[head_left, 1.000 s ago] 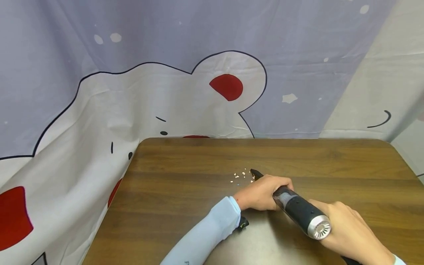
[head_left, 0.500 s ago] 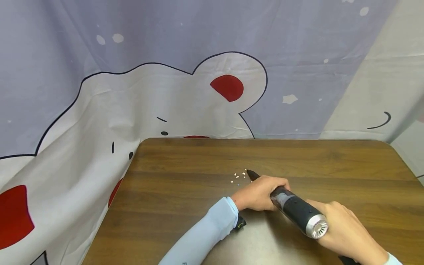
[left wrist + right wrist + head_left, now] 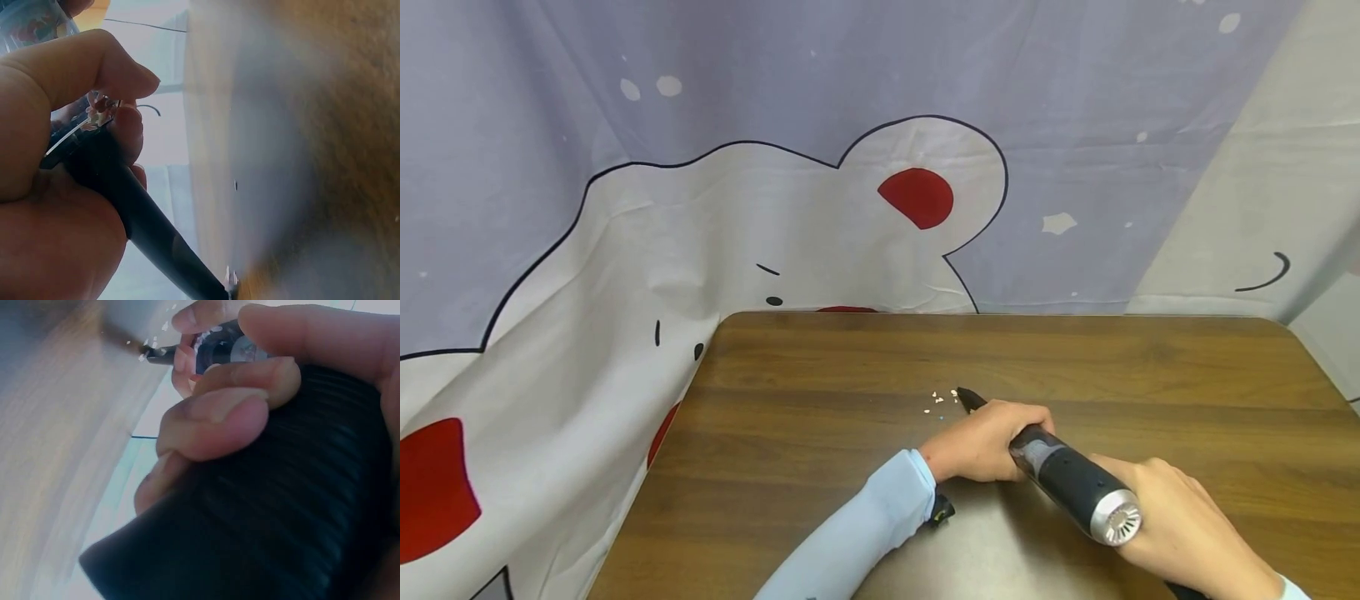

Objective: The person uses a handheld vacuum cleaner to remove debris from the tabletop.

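Note:
A handheld vacuum cleaner (image 3: pixel 1078 487), black with a silver vented end, slants over the table in the head view. Its narrow black nozzle (image 3: pixel 968 399) points to the far left, the tip down beside small white scraps (image 3: pixel 938 400). My left hand (image 3: pixel 988 442) grips the front of the vacuum; in the left wrist view its fingers curl round the clear dust cup (image 3: pixel 28 28) and the nozzle's base. My right hand (image 3: pixel 1187 521) holds the ribbed black handle (image 3: pixel 281 487), fingers wrapped round it in the right wrist view. Pale bits show inside the clear part.
The wooden table (image 3: pixel 820 400) extends on both sides of the hands. A printed curtain (image 3: pixel 775 225) hangs behind its far edge and along the left side. A black wrist strap (image 3: pixel 942 508) shows under the left sleeve.
The nozzle has shifted a little to the left, both hands moving with it. Fewer scraps lie around its tip than a second ago.

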{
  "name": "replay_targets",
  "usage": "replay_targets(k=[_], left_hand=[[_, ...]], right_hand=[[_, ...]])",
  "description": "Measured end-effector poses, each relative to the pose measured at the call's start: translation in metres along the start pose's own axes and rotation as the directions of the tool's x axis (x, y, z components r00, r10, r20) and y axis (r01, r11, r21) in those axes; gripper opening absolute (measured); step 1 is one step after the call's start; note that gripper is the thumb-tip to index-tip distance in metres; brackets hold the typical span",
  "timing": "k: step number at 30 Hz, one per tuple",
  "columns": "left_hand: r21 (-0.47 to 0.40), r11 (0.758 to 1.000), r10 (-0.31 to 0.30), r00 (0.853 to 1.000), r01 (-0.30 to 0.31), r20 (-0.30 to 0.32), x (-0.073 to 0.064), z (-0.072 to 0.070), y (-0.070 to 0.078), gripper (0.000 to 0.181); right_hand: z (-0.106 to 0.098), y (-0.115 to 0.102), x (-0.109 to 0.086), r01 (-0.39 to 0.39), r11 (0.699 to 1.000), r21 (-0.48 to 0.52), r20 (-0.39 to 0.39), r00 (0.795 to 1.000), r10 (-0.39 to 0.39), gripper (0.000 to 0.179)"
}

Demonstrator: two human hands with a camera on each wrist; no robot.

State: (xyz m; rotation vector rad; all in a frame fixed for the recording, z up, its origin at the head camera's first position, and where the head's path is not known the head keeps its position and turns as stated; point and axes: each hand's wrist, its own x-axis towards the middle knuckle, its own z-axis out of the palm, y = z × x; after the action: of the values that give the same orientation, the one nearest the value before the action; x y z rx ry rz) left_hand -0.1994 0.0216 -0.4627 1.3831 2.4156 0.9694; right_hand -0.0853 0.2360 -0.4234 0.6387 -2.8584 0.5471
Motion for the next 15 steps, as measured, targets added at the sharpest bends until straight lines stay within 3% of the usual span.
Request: replay_targets(k=[15], left_hand=[[0.009,1.0,0.013,0.998,-0.012,-0.06,-0.011,0.002,0.007,0.044]], right_hand=[[-0.004,-0.004,-0.003,0.031,0.998,0.051,0.006,0.999,-0.032,0.046]])
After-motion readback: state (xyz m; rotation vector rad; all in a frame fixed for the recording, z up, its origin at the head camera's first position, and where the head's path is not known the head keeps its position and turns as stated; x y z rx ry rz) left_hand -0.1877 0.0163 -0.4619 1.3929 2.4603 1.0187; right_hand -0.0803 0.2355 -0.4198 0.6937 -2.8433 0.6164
